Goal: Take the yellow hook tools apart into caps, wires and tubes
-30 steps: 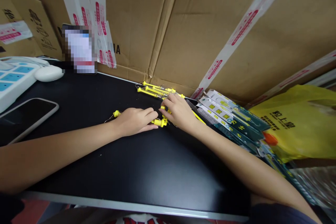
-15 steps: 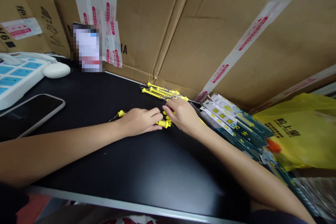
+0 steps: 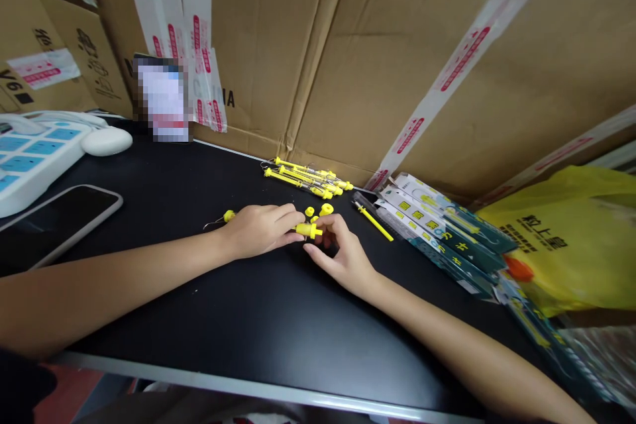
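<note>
My left hand (image 3: pixel 263 228) is wrapped round a yellow spring scale (image 3: pixel 307 230); its hook end sticks out to the left and its yellow cap end to the right. Close to that cap end, my right hand (image 3: pixel 342 255) has its thumb and fingers apart, with nothing visible gripped between them. Just beyond the fingertips lie small yellow caps (image 3: pixel 326 210). Farther back, a pile of yellow spring scales (image 3: pixel 303 177) with metal hooks rests by the cardboard. A loose yellow rod (image 3: pixel 375 222) lies to the right of my right hand.
Flat printed packages (image 3: pixel 437 225) and a yellow bag (image 3: pixel 571 232) are at the right. A phone (image 3: pixel 59 222), a white power strip (image 3: pixel 40 159) and a white oval object (image 3: pixel 106 142) are at the left. Cardboard (image 3: pixel 268 46) stands behind the black table (image 3: pixel 258 324).
My right hand has moved toward me and opened beside the held scale's cap end, uncovering the small caps and the loose rod. My left hand keeps its hold.
</note>
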Tool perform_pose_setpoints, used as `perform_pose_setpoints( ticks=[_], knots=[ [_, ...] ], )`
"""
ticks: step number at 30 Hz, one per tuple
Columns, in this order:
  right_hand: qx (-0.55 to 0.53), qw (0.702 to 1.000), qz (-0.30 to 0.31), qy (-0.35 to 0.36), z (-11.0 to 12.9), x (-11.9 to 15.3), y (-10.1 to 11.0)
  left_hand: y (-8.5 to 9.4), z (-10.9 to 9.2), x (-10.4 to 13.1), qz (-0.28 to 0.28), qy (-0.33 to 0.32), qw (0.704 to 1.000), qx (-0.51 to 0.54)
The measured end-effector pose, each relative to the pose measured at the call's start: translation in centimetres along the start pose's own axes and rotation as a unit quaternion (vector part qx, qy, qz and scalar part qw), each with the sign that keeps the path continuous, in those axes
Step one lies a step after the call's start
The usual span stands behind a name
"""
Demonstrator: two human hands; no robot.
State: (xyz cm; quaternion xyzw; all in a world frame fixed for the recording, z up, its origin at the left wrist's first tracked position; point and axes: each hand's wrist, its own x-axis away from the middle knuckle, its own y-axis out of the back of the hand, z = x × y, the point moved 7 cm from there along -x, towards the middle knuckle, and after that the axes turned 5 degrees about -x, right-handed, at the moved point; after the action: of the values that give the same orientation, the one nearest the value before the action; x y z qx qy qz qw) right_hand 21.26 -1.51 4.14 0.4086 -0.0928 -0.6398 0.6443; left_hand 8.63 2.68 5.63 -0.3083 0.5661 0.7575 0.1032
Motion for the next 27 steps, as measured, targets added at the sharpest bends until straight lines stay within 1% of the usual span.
perform_pose_setpoints(
  ticks=[4, 6, 9, 13, 16, 19, 23, 27],
  knots=[
    [-0.127, 0.990, -0.023, -0.057, -0.5, 0.0, -0.6, 0.1, 0.2, 0.1, -0.030, 0.013, 0.999, 0.012],
    [-0.169, 0.982, -0.026, -0.081, -0.5, 0.0, -1.0, 0.4, 0.2, 0.1, -0.051, 0.015, 0.999, 0.006],
    [-0.194, 0.976, -0.027, -0.092, -0.1, -0.1, -1.3, 0.7, -0.1, 0.0, -0.064, 0.017, 0.998, -0.017],
    [-0.191, 0.977, -0.051, -0.083, 0.0, 0.0, -1.1, 0.8, -0.4, -0.2, -0.037, 0.029, 0.998, -0.052],
    [-0.133, 0.988, -0.066, -0.046, 0.2, 0.1, -0.7, 0.8, -0.1, -0.3, -0.003, 0.054, 0.995, -0.079],
    [-0.022, 0.997, -0.064, 0.034, 1.1, 0.1, -0.5, 0.8, -0.1, -0.3, 0.023, 0.061, 0.993, -0.097],
    [0.096, 0.986, -0.048, 0.130, 2.2, 0.3, -0.5, 1.0, -0.4, -0.4, 0.047, 0.052, 0.992, -0.105],
    [0.182, 0.964, -0.037, 0.191, 2.6, 0.5, -0.7, 1.0, -0.3, -0.4, 0.058, 0.057, 0.994, -0.074]
  ],
)
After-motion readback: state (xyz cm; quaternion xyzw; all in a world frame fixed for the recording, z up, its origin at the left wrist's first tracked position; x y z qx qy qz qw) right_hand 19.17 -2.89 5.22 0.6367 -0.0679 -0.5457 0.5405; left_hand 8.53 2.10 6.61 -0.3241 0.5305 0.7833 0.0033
